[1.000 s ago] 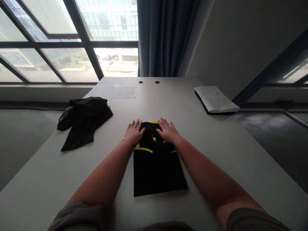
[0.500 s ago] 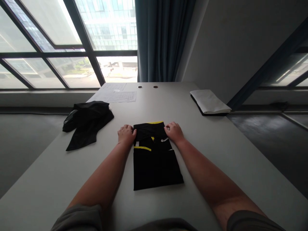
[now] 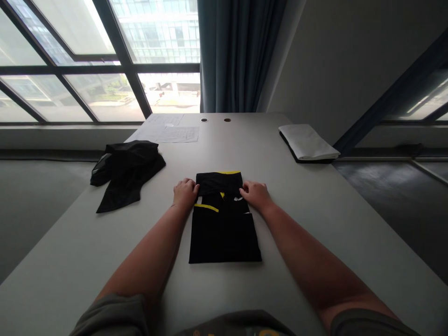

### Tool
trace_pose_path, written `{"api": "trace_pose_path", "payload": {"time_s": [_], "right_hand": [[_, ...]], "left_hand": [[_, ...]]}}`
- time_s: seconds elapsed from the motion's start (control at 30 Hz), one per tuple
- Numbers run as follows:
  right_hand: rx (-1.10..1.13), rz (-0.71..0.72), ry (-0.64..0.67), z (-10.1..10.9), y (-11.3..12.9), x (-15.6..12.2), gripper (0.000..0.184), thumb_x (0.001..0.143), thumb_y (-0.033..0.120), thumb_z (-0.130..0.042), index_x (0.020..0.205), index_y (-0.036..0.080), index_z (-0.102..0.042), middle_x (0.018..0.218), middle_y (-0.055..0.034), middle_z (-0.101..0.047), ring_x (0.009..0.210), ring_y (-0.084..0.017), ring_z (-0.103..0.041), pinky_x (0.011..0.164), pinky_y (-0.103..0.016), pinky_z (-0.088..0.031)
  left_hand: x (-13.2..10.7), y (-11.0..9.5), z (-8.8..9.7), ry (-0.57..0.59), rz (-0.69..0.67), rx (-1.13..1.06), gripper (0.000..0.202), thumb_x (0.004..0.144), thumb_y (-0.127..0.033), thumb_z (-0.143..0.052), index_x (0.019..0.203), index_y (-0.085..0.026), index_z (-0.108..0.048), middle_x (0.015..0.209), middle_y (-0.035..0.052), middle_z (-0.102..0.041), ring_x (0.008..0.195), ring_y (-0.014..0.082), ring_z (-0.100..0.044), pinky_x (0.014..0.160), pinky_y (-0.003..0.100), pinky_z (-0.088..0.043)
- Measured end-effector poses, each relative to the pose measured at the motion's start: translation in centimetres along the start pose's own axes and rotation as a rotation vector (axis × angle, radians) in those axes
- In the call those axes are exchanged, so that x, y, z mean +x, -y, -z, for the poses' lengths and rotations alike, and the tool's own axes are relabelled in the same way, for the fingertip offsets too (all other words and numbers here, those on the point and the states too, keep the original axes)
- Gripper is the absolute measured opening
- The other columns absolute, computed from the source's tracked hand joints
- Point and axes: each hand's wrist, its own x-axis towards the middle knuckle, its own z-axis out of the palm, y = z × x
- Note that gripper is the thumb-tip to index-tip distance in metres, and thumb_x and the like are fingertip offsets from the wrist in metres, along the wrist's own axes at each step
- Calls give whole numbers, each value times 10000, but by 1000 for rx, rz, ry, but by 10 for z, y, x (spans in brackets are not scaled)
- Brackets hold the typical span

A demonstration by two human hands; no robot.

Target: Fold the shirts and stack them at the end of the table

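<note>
A folded black garment [image 3: 226,238] with yellow trim lies flat on the white table in front of me. Its far end is turned over into a narrow band, and small white tags peek out at its middle. At its upper left edge, my left hand [image 3: 185,192] has the fingers curled closed on the cloth. My right hand [image 3: 257,193] pinches the opposite edge, a little below the far corner. Both thumbs are partly hidden.
A crumpled black garment [image 3: 129,170] lies at the table's left edge. Folded white cloth [image 3: 311,142] over something black sits at the right edge. Printed papers [image 3: 178,134] lie at the far left, near two round cable holes [image 3: 227,120]. Windows and a curtain [image 3: 238,56] stand beyond.
The folded garment has turned slightly, its near end swinging left so its near edge lies more level. My right hand has slid a little nearer along the edge. The view has tilted slightly.
</note>
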Motion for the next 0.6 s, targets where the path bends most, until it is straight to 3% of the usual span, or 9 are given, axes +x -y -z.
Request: {"api": "trace_pose_path", "payload": {"time_s": [0.1,0.2,0.27,0.33,0.4,0.47,0.6], "right_hand": [[77,-9,-58,-2,-4,1,129,897,311,-675,955,206,-628,917,-28,-700,834,-191,-603,820,-309,-353],[127,42,-107,2,-7,-2,130,893,302,-678,947,199,-620,1004,-71,-677,946,-234,-602,882,-339,-413],[181,147,-150,8,-7,-12,116,924,310,-647,937,196,-631,1049,-101,-658,1031,-261,-591,960,-373,-441],[274,280,-171,16,-5,-32,156,972,347,-609,978,197,-653,1118,-118,-650,1115,-270,-583,1041,-401,-445],[369,421,-104,24,-2,-61,236,1001,416,-604,1080,205,-675,1244,-124,-638,1226,-272,-564,1102,-417,-439],[409,546,66,29,1,-93,353,975,491,-659,1199,219,-684,1399,-125,-593,1369,-289,-499,1175,-449,-402],[307,621,339,36,9,-144,710,810,556,-839,1426,268,-633,1634,-121,-416,1557,-384,-280,1287,-611,-175]], "left_hand": [[1,1,-1,-12,-2,-4,224,1005,-383,-551,1033,-216,-697,1240,114,-673,1207,319,-590,1029,474,-473],[-5,4,4,-89,-36,-82,213,973,-345,-600,1129,-222,-677,1259,119,-652,1206,323,-592,1035,488,-481],[-18,5,13,-155,-179,-193,193,970,-309,-599,1128,-228,-676,1257,105,-656,1197,291,-603,1060,467,-479],[-41,5,26,-167,-416,-314,163,990,-305,-575,1084,-233,-687,1227,86,-680,1182,249,-617,1082,434,-476],[-73,4,36,-79,-646,-388,172,1000,-339,-584,1090,-245,-697,1212,75,-703,1173,229,-631,1075,410,-485],[-108,2,42,56,-797,-387,209,992,-359,-613,1161,-269,-695,1234,69,-714,1180,227,-641,1070,408,-489],[-159,3,40,282,-902,-273,455,868,-417,-776,1298,-312,-671,1414,76,-639,1298,288,-586,1124,472,-478]]}}
